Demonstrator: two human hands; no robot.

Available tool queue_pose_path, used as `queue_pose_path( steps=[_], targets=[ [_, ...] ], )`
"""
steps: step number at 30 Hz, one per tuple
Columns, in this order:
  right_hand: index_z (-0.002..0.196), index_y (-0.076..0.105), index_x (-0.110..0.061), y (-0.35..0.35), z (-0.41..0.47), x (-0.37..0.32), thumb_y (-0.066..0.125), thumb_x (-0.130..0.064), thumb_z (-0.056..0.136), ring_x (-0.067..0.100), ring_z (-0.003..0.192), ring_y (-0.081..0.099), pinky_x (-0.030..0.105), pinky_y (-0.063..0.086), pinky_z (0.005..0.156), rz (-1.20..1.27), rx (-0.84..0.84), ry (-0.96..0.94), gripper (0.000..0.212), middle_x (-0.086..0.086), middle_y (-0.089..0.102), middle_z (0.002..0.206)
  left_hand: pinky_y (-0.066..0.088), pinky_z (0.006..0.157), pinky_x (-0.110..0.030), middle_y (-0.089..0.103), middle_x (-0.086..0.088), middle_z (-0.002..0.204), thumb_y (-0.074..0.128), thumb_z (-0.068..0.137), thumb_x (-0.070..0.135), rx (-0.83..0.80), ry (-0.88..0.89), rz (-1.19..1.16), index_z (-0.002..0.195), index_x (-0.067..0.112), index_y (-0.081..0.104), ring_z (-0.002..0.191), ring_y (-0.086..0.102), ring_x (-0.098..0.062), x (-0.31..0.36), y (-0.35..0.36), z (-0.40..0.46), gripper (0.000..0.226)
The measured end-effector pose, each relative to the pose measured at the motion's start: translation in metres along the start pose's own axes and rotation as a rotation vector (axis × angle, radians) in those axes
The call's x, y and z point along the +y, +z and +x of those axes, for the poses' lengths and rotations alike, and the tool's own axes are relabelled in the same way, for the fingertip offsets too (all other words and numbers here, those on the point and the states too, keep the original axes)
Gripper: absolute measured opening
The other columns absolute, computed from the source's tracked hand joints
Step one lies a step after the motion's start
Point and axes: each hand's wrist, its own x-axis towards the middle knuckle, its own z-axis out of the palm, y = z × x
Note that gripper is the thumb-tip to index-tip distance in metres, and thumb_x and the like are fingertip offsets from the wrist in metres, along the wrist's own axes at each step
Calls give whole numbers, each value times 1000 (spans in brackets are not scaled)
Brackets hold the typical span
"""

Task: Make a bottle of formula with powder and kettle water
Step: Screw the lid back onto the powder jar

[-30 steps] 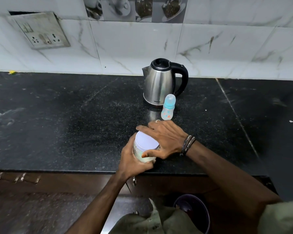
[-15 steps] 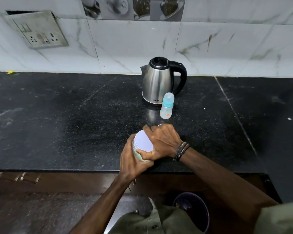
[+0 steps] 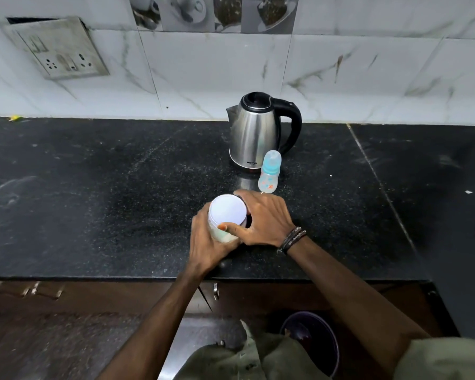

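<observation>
Your left hand (image 3: 207,244) grips the upright tin (image 3: 225,219) — your right hand (image 3: 263,219) curls round its lid (image 3: 227,210), so lift straight up.

We see a black speckled stone bench (image 3: 93,204) with a straight seam (image 3: 379,185) running across its right part. Behind it stands a wall of white marble-patterned tiles (image 3: 203,72), topped by a strip of grey picture tiles (image 3: 214,12) showing cups and dishes. A metal socket plate (image 3: 56,48) hangs tilted at the upper left, a dark gap behind its top edge. A small yellow scrap (image 3: 13,117) lies where bench meets wall. Below the bench front we note dark wooden cabinet fronts (image 3: 66,325) with metal handles (image 3: 28,287), and a dark round bucket (image 3: 313,341) on the floor.
</observation>
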Motion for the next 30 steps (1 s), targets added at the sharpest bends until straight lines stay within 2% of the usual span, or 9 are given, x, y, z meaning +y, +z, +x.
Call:
queue_pose_path(
  steps=[4,8,11,14,18,20,25,30],
  targets=[
    [124,60,-15,6,0,4,49,-78,76,19,77,66,33,53,68,151,71,148,80,-6,67,85,51,100,-42,57,5,134,87,48,58,34,-78,-37,143,26,46,125,55,-19,-7,2,16,108],
    [120,60,-18,20,-2,15,51,-70,83,14,70,59,35,54,68,215,103,253,64,-9,63,82,53,100,-49,60,1,136,91,48,60,31,-116,-65,143,27,45,124,58,-21,-6,6,41,110],
    [115,61,-19,28,-3,24,53,-67,86,13,66,58,37,54,65,234,124,311,56,-9,62,79,52,103,-43,58,-2,138,87,49,60,18,-75,-85,142,19,46,125,58,-20,1,10,61,110],
    [112,62,-19,34,-3,31,56,-62,86,13,64,58,38,55,63,245,122,351,50,-9,62,78,48,99,-34,49,0,131,81,47,63,-4,-34,-69,140,12,47,124,54,-20,7,16,83,112],
    [108,63,-19,43,-4,41,60,-55,87,15,64,60,38,55,63,251,120,392,42,-8,63,77,46,101,-36,51,-4,131,82,42,61,-55,-22,-23,138,10,48,125,52,-21,6,27,114,114],
    [109,63,-19,48,-3,46,60,-55,87,15,66,61,38,55,64,252,112,410,41,-8,63,77,48,103,-38,55,-6,133,89,42,54,-65,-24,-5,137,11,50,125,53,-22,3,33,128,111],
    [109,63,-19,54,2,55,61,-53,87,14,67,61,37,54,65,269,107,422,41,-7,63,78,45,101,-31,55,-11,136,103,45,31,-75,-49,15,139,9,51,127,55,-24,-4,46,149,109],
    [106,62,-20,59,9,61,61,-53,86,15,63,60,38,54,63,283,132,408,39,-7,63,77,40,100,-26,55,-9,138,96,42,44,-84,-46,-5,141,13,49,127,52,-18,-6,55,159,114]
  ],
)
